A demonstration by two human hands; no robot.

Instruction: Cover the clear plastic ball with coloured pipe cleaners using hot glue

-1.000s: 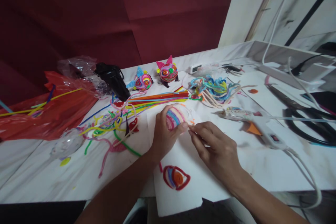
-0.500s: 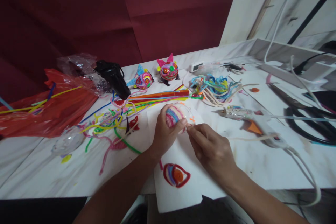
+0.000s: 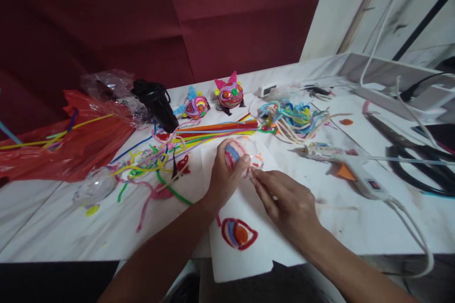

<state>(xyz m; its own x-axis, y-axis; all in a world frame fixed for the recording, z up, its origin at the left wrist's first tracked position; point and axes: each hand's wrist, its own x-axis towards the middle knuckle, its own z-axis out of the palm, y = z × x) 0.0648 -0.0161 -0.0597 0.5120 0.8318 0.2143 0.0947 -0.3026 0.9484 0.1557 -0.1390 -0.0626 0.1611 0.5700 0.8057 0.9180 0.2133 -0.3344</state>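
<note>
My left hand (image 3: 225,177) is wrapped around a clear plastic ball (image 3: 253,148), thumb on its near side. Rows of pink, blue and cream pipe cleaner (image 3: 234,153) cover the ball's left part, and small orange and red bits show on its right. At the ball's lower right edge, my right hand (image 3: 279,191) pinches with thumb and forefinger. A pale pipe cleaner (image 3: 337,207) trails out from behind that hand and appears held in it; its pinched end is hidden. Below the hands, an eye shape of pipe cleaner (image 3: 239,234) lies on a white paper sheet (image 3: 245,265).
A glue gun (image 3: 366,177) and black scissors (image 3: 408,151) lie at right. Behind are bundled pipe cleaners (image 3: 220,128), a coiled heap (image 3: 295,118) and two decorated balls (image 3: 231,94) (image 3: 197,105). At left are a black bottle (image 3: 154,104), loose pipe cleaners (image 3: 142,165) and another clear ball (image 3: 95,187).
My right fingers have shifted slightly at the ball's edge. The pale pipe cleaner's tail has moved from over the glue gun's handle down toward me. The view has shifted slightly.
</note>
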